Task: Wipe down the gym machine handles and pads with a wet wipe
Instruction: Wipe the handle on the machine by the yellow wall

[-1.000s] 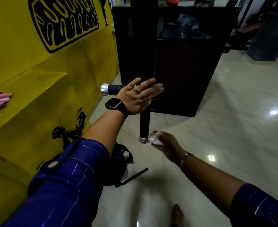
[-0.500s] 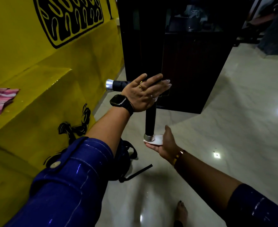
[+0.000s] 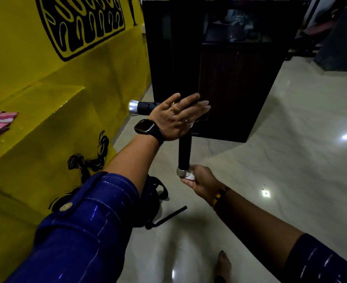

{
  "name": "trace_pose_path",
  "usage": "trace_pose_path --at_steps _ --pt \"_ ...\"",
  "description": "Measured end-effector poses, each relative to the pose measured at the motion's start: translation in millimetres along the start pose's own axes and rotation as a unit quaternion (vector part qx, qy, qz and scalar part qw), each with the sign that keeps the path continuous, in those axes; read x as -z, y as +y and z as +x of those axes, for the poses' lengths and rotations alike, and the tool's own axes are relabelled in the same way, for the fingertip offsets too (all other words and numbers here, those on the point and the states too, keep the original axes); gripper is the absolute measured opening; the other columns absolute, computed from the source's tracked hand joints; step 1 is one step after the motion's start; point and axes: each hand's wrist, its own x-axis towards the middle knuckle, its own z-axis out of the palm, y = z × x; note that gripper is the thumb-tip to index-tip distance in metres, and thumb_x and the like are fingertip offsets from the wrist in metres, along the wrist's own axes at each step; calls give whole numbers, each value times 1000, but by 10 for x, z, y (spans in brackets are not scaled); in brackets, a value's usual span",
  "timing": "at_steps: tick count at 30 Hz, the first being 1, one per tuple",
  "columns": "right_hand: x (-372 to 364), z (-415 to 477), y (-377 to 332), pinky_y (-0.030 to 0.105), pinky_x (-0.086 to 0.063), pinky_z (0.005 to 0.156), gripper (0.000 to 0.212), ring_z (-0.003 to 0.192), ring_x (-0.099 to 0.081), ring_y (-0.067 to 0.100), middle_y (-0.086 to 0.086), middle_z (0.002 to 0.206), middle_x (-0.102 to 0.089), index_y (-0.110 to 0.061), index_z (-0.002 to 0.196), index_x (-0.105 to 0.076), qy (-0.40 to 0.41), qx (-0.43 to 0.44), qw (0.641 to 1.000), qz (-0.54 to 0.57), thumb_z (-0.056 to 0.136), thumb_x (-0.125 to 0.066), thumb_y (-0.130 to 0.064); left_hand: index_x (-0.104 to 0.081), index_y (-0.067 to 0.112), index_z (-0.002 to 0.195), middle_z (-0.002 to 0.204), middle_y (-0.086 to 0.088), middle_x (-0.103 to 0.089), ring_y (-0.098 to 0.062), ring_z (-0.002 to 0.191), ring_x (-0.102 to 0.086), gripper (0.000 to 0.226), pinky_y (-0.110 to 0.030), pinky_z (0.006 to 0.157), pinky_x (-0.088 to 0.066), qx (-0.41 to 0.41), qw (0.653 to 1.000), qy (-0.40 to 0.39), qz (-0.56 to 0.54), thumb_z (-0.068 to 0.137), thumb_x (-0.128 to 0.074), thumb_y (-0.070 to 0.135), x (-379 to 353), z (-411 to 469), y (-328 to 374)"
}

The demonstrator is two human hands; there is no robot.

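The step in hand, I judge, is cleaning the lower end of the machine's grip. The left hand lies flat on the horizontal handle, fingers straight and not closed around it, so it only steadies the bar. For a good result it should press firmly, so the bar does not swing. Below it hangs the vertical handle, ending in a silver cap. The wet wipe touches this cap, and the right hand pinches it there with curled fingers. It would be better to wrap the wipe fully around the cap and twist, then slide upward along the black grip (its upper part looks not yet reached).

As for containers: a black bag lies on the floor near the yellow wall, and what it holds is hidden. The dark cabinet behind has a glass upper compartment; things stand inside, too dim to name.
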Motion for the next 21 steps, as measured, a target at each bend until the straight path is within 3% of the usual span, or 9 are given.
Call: trace_pose_path --at_steps 2,3,5,7,10,12,16,18,21 --pt "-28 -30 -71 37 -52 90 25 82 -56 26 17 85 -55 3 82 -56 33 33 997 -60 94 -35 10 -38 27 147 152 7 -30 -17 151 7 51 -37 122 5 4 1000 2 -3 97 -28 31 14 -4 -1" --pt "-57 -38 -109 27 -57 78 26 71 -54 21 13 77 -49 3 81 -54 33 54 995 -79 93 -34 11 -38 27 147 152 7 -30 -17 151 7 51 -36 122 3 5 1000 2 -6 97 -28 30 23 -7 -3" --pt "-143 -95 -242 16 -43 44 22 56 -46 13 9 73 -44 2 84 -54 38 104 988 -111 95 -36 9 -38 26 147 152 7 -31 -17 151 5 51 -36 120 -1 6 1000 4 -11 97 -30 30 38 -9 -6" --pt "-232 -232 -467 15 -36 38 25 53 -44 10 7 72 -46 -3 79 -54 26 145 985 -92 96 -37 5 -39 26 147 152 7 -32 -17 151 5 50 -36 120 -1 9 1000 2 -15 97 -31 30 47 -9 -6" --pt "-337 -487 -856 23 -53 69 27 69 -56 11 6 83 -57 -13 78 -55 -29 201 978 -41 100 -41 -7 -39 25 146 151 7 -32 -17 151 5 50 -36 120 0 9 1000 -1 -27 97 -32 31 56 -13 -7" --pt "-363 -561 -960 29 -45 76 24 77 -54 15 5 83 -59 -15 82 -57 -37 229 972 -37 100 -43 -10 -39 24 146 151 6 -33 -17 151 4 50 -36 121 1 6 1000 2 -30 98 -30 32 61 -10 -6" --pt "-367 -490 -545 17 -34 58 26 71 -48 11 6 86 -60 -8 90 -60 81 349 908 -216 103 -38 -12 -40 25 147 152 7 -33 -16 151 1 51 -36 121 -1 5 1000 1 -22 96 -33 32 55 -16 4" --pt "-297 -425 -169 4 -33 67 30 91 -52 10 12 112 -64 0 122 -60 138 399 858 -292 101 -39 -5 -42 26 146 151 7 -33 -16 151 -7 50 -36 121 1 5 1000 0 -18 97 -32 31 54 -8 3" --pt "-163 -342 303 -11 -25 82 49 116 -50 7 9 136 -55 -8 144 -42 119 366 873 -299 97 -39 7 -41 27 146 151 7 -33 -16 146 -20 50 -36 121 1 4 1000 -10 -22 99 -23 28 56 5 7"
